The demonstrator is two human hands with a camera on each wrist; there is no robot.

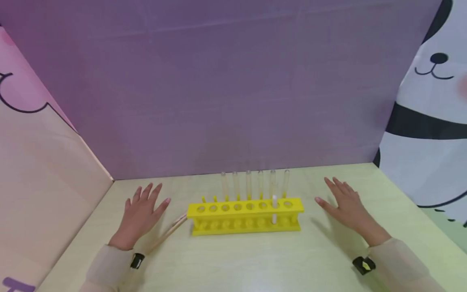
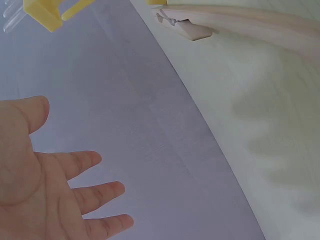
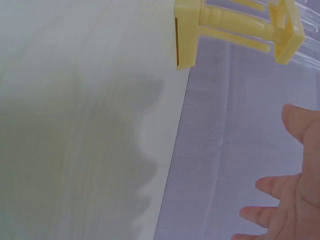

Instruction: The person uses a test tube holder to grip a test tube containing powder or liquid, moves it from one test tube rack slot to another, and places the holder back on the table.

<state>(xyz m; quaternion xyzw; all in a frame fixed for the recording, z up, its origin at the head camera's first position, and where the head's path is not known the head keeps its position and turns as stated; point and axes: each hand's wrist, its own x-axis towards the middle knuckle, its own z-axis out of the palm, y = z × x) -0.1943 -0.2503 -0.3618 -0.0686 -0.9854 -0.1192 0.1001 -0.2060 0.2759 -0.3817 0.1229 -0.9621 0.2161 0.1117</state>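
The yellow rack (image 1: 243,213), long axis crosswise, is flanked by left hand (image 1: 139,215) and right hand (image 1: 349,210), both held empty and spread.

No text, brand or number legible in any view. Rack (image 1: 245,232) and tubes (image 1: 249,184): no lettering made out. Left wrist unit (image 1: 137,260): pale patch, unreadable. Right wrist unit (image 1: 359,263): yellowish mark (image 1: 366,266), too small to read. Left panel (image 1: 40,182): purple shape (image 1: 18,285) at bottom, cut off; letter or drawing, cannot tell.
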